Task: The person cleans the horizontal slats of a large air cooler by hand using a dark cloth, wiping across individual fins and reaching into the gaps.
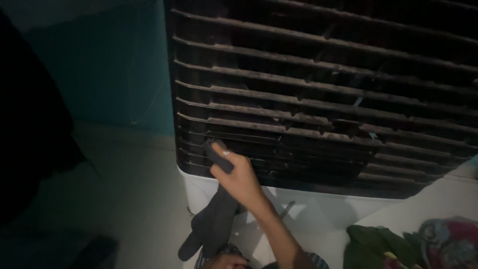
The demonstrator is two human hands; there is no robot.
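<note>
Right hand [238, 175] pinching a dark cloth [215, 219] against the lowest left slats of the cooler's dusty louvred grille [323, 94]; upper slats remain brown with grime, so most wiping appears undone; left hand unseen.

One arm [269, 219] shows, bare from wrist to near the elbow. A ring [225, 153] sits on one of the fingers. At the frame's bottom edge a striped sleeve [313, 260] begins, its colours dim in the low light.
</note>
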